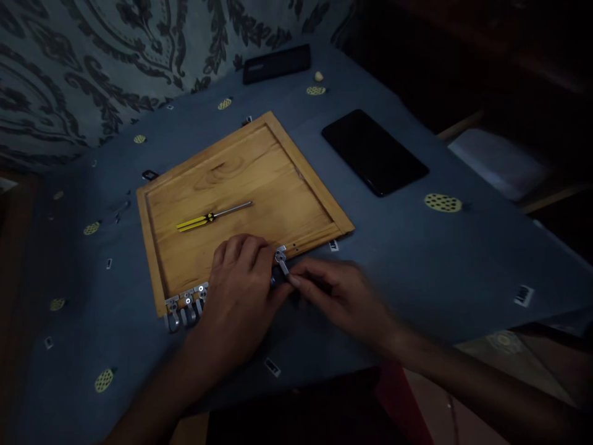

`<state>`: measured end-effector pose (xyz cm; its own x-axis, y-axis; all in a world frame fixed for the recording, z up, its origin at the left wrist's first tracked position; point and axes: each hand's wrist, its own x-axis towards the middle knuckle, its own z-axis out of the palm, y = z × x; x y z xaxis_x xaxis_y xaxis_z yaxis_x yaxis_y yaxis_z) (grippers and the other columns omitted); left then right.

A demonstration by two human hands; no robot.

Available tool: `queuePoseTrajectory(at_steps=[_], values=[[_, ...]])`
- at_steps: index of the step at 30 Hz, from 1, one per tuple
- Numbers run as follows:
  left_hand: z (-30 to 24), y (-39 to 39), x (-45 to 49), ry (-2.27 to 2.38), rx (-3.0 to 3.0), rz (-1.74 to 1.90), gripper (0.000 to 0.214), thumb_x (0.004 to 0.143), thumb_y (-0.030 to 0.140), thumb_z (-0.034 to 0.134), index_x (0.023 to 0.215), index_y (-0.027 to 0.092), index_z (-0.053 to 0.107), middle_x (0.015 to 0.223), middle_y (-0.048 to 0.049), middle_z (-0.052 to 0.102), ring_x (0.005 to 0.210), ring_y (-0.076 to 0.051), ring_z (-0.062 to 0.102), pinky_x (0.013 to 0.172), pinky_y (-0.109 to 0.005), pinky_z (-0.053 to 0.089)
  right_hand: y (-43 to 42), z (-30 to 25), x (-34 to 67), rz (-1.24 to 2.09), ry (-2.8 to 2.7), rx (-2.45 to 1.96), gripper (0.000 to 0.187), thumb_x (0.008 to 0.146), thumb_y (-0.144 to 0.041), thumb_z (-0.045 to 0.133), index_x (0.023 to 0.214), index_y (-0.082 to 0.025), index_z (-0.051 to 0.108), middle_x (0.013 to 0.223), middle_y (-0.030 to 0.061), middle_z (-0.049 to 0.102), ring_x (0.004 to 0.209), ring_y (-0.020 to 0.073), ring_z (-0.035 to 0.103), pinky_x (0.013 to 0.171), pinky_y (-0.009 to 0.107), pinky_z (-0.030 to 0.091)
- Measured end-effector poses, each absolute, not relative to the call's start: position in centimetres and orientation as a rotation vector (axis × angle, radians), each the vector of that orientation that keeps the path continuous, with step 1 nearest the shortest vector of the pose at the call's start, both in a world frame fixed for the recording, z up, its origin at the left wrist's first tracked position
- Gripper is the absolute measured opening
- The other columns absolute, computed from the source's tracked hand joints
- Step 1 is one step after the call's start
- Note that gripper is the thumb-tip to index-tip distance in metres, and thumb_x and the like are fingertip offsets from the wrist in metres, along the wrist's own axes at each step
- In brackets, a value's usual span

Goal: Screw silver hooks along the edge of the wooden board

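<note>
A wooden board point(231, 164) with a raised frame lies flat on a blue tablecloth point(407, 272), set at a slant, with its near edge under the person's hands. The left hand point(238, 293) rests palm down across that edge, its fingers side by side and curved on the wood, the thumb reaching towards the right hand point(336, 293); whether it grips anything underneath, I cannot tell. The right hand pinches the lower end of a metal hook point(281, 259) between thumb and forefinger. The hook's upper end lies on the board's near edge, just beside the left fingers, and two small dark holes point(295, 246) show in the wood to its right.

Farther left along the same edge sits a row of hooks point(188, 303), bright screw heads showing on some (the left hand may cover more of them). A yellow and black screwdriver point(213, 217) lies on the board beyond the left hand, its shaft pointing right. At the far edge, a small dark hanger point(149, 175) sticks out near the left corner.

To the right of the board, well apart from the hands, a black phone point(374, 152) lies flat. Farther back is a dark phone case point(277, 64), with a small pale lump point(319, 76) near its right end.
</note>
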<state>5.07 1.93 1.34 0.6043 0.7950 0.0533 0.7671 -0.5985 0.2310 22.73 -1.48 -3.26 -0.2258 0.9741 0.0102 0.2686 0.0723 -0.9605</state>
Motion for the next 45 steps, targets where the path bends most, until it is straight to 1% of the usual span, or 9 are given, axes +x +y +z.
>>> queuePoseTrajectory(at_steps=[5,8,12,15,19,23,29,37,45], values=[[1.3,1.9,5.3,1.333,2.6,0.224,0.024,0.09,0.031,0.07,0.109,0.018,0.064,0.116,-0.0112,0.067,0.112,-0.032,0.055,0.096,-0.051,0.046,-1.7,-3.3,22.7,1.146,-1.632,-1.304,0.025,0.097,-0.028,0.052,0.075,-0.022,0.062,0.062,-0.0029,0.062,0.058,0.0127,0.059,0.057,0.025,0.042],[1.4,1.8,5.5,1.373,2.593,0.182,0.026,0.09,0.032,0.07,0.11,0.018,0.064,0.116,-0.0112,0.067,0.112,-0.032,0.055,0.097,-0.053,0.045,-1.9,-3.1,23.1,1.087,-1.695,-1.349,0.023,0.097,-0.028,0.053,0.079,-0.023,0.065,0.066,-0.002,0.067,0.059,0.0133,0.062,0.059,0.025,0.046],[1.5,1.6,5.8,1.422,2.596,0.145,0.028,0.088,0.032,0.073,0.11,0.018,0.064,0.117,-0.0108,0.067,0.113,-0.034,0.055,0.096,-0.053,0.044,-2.1,-3.0,24.2,0.911,-1.813,-1.387,0.019,0.1,-0.025,0.052,0.095,-0.023,0.07,0.084,0.0011,0.076,0.07,0.016,0.071,0.067,0.026,0.053],[1.7,1.6,5.9,1.439,2.566,0.135,0.027,0.087,0.03,0.073,0.11,0.017,0.064,0.117,-0.01,0.068,0.113,-0.033,0.055,0.096,-0.053,0.044,-2.0,-3.2,24.8,0.728,-1.956,-1.308,0.024,0.104,-0.022,0.046,0.111,-0.02,0.068,0.092,0.0031,0.077,0.077,0.0164,0.074,0.072,0.027,0.056],[1.6,1.6,5.8,1.412,2.548,0.156,0.029,0.086,0.028,0.074,0.109,0.015,0.064,0.115,-0.011,0.068,0.111,-0.033,0.056,0.097,-0.054,0.043,-1.5,-3.5,25.0,0.585,-2.106,-1.238,0.028,0.106,-0.02,0.043,0.126,-0.017,0.063,0.083,0.0019,0.073,0.066,0.0137,0.069,0.06,0.025,0.052],[1.5,1.6,5.6,1.399,2.546,0.207,0.031,0.085,0.026,0.075,0.111,0.014,0.063,0.117,-0.0125,0.068,0.113,-0.033,0.055,0.1,-0.054,0.042,-1.2,-3.6,24.9,0.523,-2.144,-1.187,0.028,0.106,-0.016,0.042,0.124,-0.012,0.063,0.077,0.0009,0.068,0.062,0.0121,0.066,0.055,0.025,0.049],[1.4,1.7,5.5,1.392,2.522,0.212,0.03,0.084,0.024,0.075,0.11,0.014,0.063,0.118,-0.0129,0.067,0.116,-0.034,0.055,0.102,-0.055,0.041,-1.2,-3.7,25.1,0.418,-2.191,-1.14,0.026,0.104,-0.011,0.045,0.124,-0.013,0.062,0.08,0.0007,0.068,0.065,0.0115,0.065,0.059,0.026,0.049],[1.3,1.7,5.7,1.396,2.513,0.243,0.027,0.084,0.022,0.074,0.107,0.014,0.064,0.115,-0.013,0.068,0.113,-0.034,0.056,0.101,-0.054,0.042,-1.1,-3.7,25.1,0.383,-2.238,-1.109,0.024,0.105,-0.011,0.044,0.12,-0.01,0.063,0.076,0.0004,0.064,0.06,0.0106,0.06,0.054,0.026,0.046],[1.3,1.7,5.5,1.387,2.503,0.237,0.026,0.085,0.024,0.072,0.108,0.014,0.064,0.114,-0.0119,0.068,0.114,-0.033,0.055,0.101,-0.054,0.042,-1.3,-3.8,25.0,0.356,-2.275,-1.125,0.028,0.106,-0.014,0.041,0.127,-0.013,0.059,0.076,-0.0003,0.063,0.063,0.0111,0.06,0.054,0.025,0.045]])
